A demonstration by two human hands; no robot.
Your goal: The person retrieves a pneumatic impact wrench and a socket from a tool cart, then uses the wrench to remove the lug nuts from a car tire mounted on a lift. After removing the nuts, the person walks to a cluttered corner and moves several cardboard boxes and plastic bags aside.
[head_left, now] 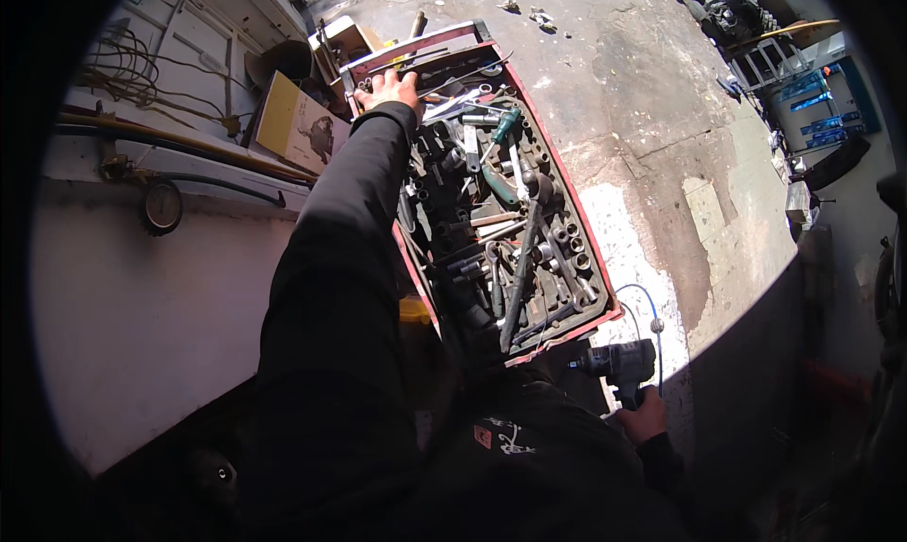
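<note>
In front of me is a red tool chest (610,313) whose open top is crowded with loose hand tools. My left hand (389,90) reaches across to its far left corner, fingers apart over the tools and rim; no held tool shows. Low on the right, my right hand (645,416) grips the handle of a black impact wrench (616,360), which points left beside the chest's near corner. A blue air hose (652,301) runs near the wrench. Among the tools lie a green-handled screwdriver (504,128), a ratchet (495,275) and several sockets (578,249).
A white wall with pipes and a round gauge (162,207) stands on the left. A cardboard box (295,126) is beside the chest's far left side. Small debris (543,19) lies on the concrete floor (652,88). Blue tool holders (814,98) are at the far right.
</note>
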